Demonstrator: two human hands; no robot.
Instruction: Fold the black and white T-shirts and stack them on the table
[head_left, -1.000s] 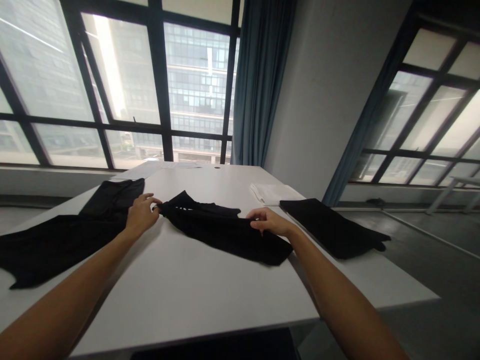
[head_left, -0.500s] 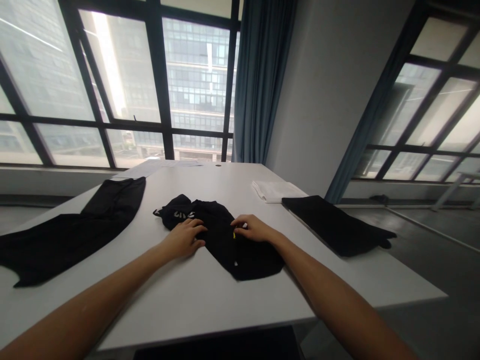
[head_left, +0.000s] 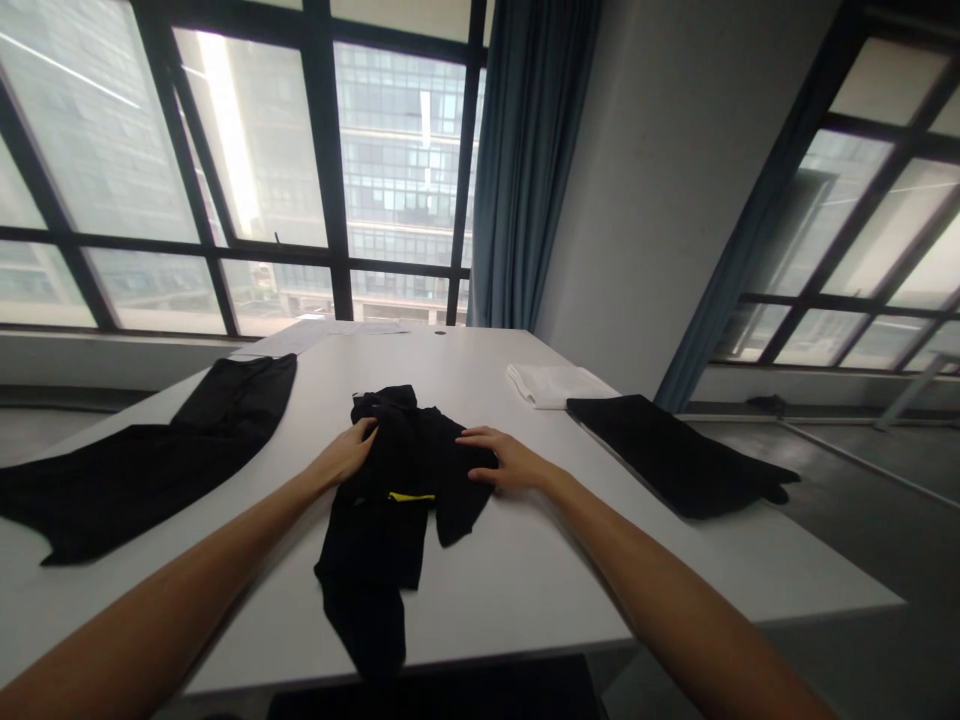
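A crumpled black garment point(head_left: 405, 450) lies in the middle of the white table point(head_left: 525, 590), with a thin yellow strip showing across it. One long, sleeve-like part hangs down toward me and reaches the table's front edge. At the garment's left side, my left hand point(head_left: 346, 455) has its fingers curled onto the cloth, gripping a fold. My right hand point(head_left: 514, 462) rests on the right side, fingers spread apart and touching the fabric.
Black trousers-like clothing point(head_left: 202, 430) lies along the table's left side. On the right are a folded white cloth point(head_left: 559, 384) and another folded black garment point(head_left: 675, 455), whose end juts past the table edge. White paper sheets point(head_left: 300, 337) lie at the far left.
The garment has been turned and shifted: a sleeve-like part now extends toward me, the white lettering is hidden and the yellow strip shows more. My left hand has moved slightly up and left.
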